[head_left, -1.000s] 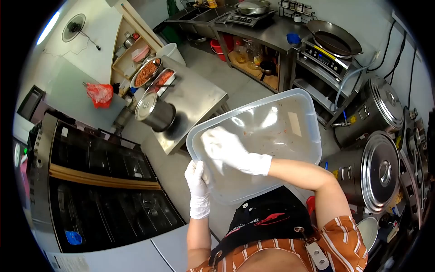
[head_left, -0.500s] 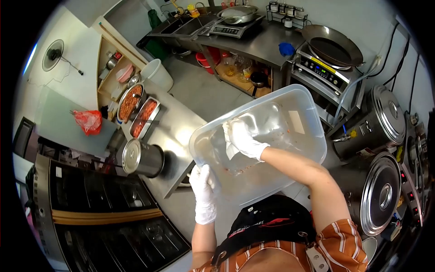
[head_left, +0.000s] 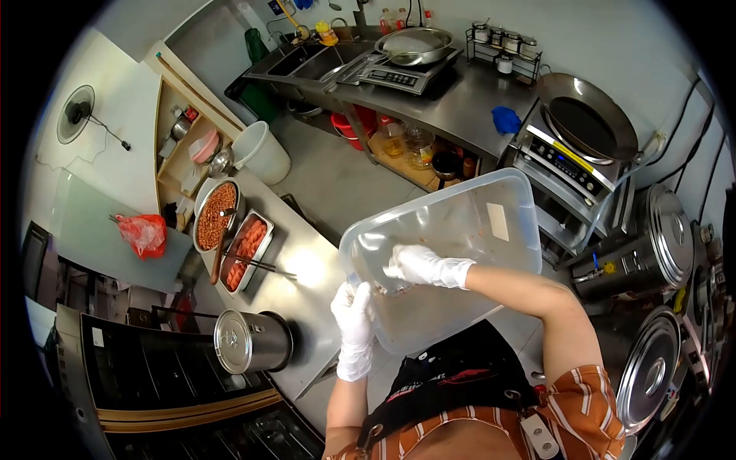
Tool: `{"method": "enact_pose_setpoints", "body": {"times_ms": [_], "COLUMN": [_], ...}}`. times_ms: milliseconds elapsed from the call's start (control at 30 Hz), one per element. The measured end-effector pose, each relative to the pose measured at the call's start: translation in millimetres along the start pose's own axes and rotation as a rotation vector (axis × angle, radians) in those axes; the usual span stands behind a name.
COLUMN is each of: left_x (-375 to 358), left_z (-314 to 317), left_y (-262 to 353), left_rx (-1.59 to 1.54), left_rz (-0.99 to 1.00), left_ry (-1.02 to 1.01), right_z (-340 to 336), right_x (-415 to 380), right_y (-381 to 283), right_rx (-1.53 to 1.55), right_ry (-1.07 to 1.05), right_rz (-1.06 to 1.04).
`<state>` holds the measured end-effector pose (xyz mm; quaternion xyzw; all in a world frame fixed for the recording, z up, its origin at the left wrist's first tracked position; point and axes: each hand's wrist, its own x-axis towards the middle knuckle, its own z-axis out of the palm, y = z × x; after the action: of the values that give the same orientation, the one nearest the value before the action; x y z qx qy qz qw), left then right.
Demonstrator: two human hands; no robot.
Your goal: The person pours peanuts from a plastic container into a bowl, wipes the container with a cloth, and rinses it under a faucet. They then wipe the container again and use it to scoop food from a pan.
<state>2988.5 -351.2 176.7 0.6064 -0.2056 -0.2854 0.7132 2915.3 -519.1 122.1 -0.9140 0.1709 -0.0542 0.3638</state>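
A large clear plastic bin (head_left: 452,318) is tilted in front of my apron, its open side facing me. My left hand (head_left: 354,314), in a white glove, grips the bin's rim at the left corner. Inside the bin, my gloved right hand (head_left: 422,266) presses low against the left part of the inner wall. Its fingers are closed on a white cloth, mostly hidden under them now. Small reddish-brown bits stick to the bin's inside, and a pale label (head_left: 497,221) is on its far wall.
Left, a steel table (head_left: 310,238) carries a bowl of peanuts (head_left: 217,218), a tray of reddish food (head_left: 249,249) with tongs, and a lidded steel pot (head_left: 249,341). A wok (head_left: 586,115) sits on a cooker ahead right. Large lidded pots (head_left: 652,376) stand close on my right.
My right hand has moved down inside the bin, and the cloth shows less beneath it. The view has shifted; my left hand still holds the rim.
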Motion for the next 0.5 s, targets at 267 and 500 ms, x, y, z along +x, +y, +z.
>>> {"method": "enact_pose_setpoints", "body": {"times_ms": [267, 500], "left_x": [82.8, 157.3], "left_z": [22.1, 62.8], "left_y": [8.0, 27.7], "left_rx": [0.019, 0.082], "left_rz": [0.003, 0.166], "left_ry": [-0.045, 0.009], "right_z": [-37.9, -29.5], "right_x": [109.8, 164.1], "right_y": [13.5, 88.6], "right_rx": [0.028, -0.218], "right_ry": [0.325, 0.079], "right_rz": [-0.239, -0.763]}}
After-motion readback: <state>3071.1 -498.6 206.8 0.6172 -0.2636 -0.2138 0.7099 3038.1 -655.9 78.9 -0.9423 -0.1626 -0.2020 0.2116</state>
